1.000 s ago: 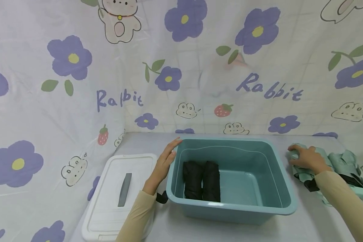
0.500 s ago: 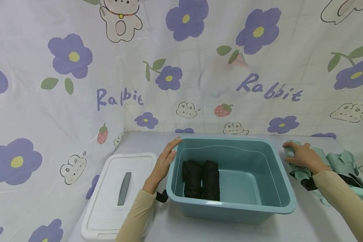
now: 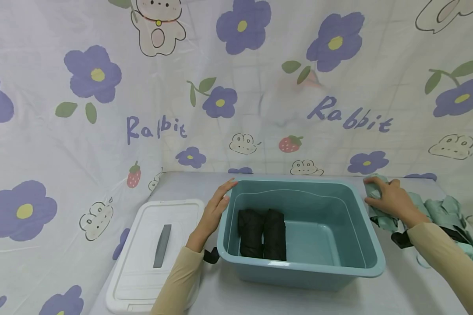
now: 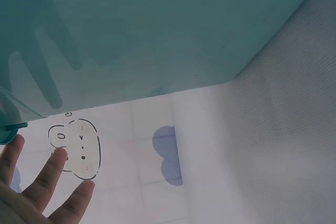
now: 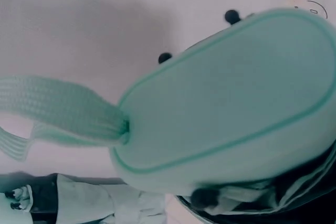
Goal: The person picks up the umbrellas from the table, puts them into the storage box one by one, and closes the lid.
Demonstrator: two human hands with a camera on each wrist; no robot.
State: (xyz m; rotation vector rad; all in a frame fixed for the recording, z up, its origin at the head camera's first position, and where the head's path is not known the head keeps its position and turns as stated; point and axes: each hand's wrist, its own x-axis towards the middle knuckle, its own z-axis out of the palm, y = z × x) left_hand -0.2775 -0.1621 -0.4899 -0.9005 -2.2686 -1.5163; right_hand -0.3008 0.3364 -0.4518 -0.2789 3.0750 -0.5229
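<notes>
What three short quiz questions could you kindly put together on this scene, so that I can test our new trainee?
1. Multiple choice: how many black bundles lie in the blue bin?
a) one
b) two
c) four

2. True or false: the white lid lies beside the bin, on the person's left, rather than on top of it.

3. Fill in the missing word: a pale green bundle is held by the person's ____ hand.

Key:
1. b, two, lying side by side.
2. True.
3. Right; the fingers of the right hand grip it next to the bin.
</notes>
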